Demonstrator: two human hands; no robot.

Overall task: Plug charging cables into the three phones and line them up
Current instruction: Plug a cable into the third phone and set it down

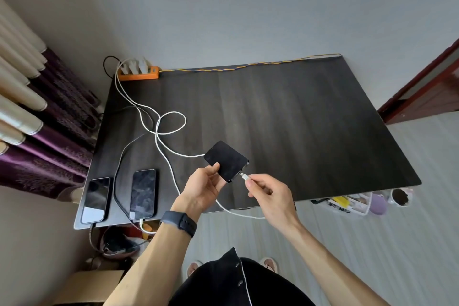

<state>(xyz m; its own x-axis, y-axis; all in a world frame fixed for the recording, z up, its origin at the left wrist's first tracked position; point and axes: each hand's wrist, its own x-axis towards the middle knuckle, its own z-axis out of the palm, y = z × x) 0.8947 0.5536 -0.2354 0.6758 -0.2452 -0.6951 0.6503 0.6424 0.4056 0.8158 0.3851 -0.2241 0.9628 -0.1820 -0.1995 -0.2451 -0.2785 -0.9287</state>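
My left hand holds a black phone above the dark table, its port end facing right. My right hand pinches the plug of a white cable, whose tip sits right at the phone's port; whether it is seated I cannot tell. Two other phones lie side by side at the table's near left corner: the left phone with a dark cable at its near end, and the middle phone with a white cable at its near end.
An orange power strip with white chargers sits at the far left corner, and white cables loop across the table from it. A braided cord runs along the far edge. Purple curtains hang at left. Small containers stand below the right edge.
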